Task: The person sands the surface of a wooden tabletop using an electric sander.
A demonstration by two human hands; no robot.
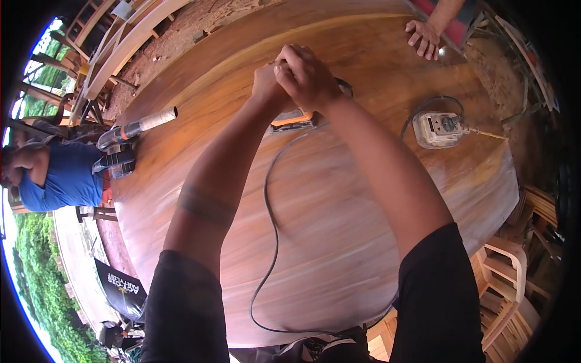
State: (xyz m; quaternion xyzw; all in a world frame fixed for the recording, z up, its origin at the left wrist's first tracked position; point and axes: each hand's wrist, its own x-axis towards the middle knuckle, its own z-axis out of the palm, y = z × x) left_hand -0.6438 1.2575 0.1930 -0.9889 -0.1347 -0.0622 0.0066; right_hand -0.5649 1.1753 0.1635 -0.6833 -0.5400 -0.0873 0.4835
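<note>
My left hand [270, 85] and my right hand [307, 77] are clasped together over the wooden tabletop, arms stretched out. The fingers of my right hand are closed around my left hand, whose own fingers are mostly hidden. Just below them in view, partly covered, is an orange and black power sander [293, 120]. Whether my hands touch it cannot be told. A dark cord [272, 218] runs from beside the sander across the wood towards me. The large brown tabletop [339, 242] looks whitish and dusty on the near side.
At right on the table sits an outlet box [440, 129] with a plugged-in cord. Another person's hand [425, 40] rests flat at the far right edge. At left, a person in a blue shirt [66, 175] is beside a leaf blower [130, 136]. Wooden chair parts [502, 272] stand lower right.
</note>
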